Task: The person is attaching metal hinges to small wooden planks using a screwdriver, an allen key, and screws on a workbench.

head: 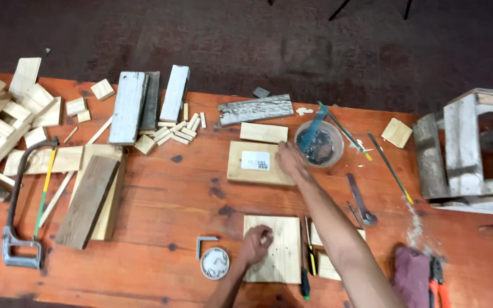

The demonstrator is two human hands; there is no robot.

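My left hand (256, 242) rests with curled fingers on the left edge of a small square wooden board (281, 256) near the table's front. It seems to pinch something tiny that I cannot make out. My right hand (290, 161) is stretched far forward, fingers bent, on the right end of a light wooden block (246, 171) with a white label. Just right of that hand stands a clear round container (319, 145) with dark small metal parts and a blue-handled tool in it. A white round lid (214, 263) with nails lies left of my left hand.
A hacksaw (24, 199) lies at the left beside planks (89, 199) and scattered wood offcuts. A screwdriver (309, 256), a metal wrench (360, 199), red-handled pliers (437, 282) and a dark red cloth (411, 274) lie right. A wooden crate (475, 151) stands at far right.
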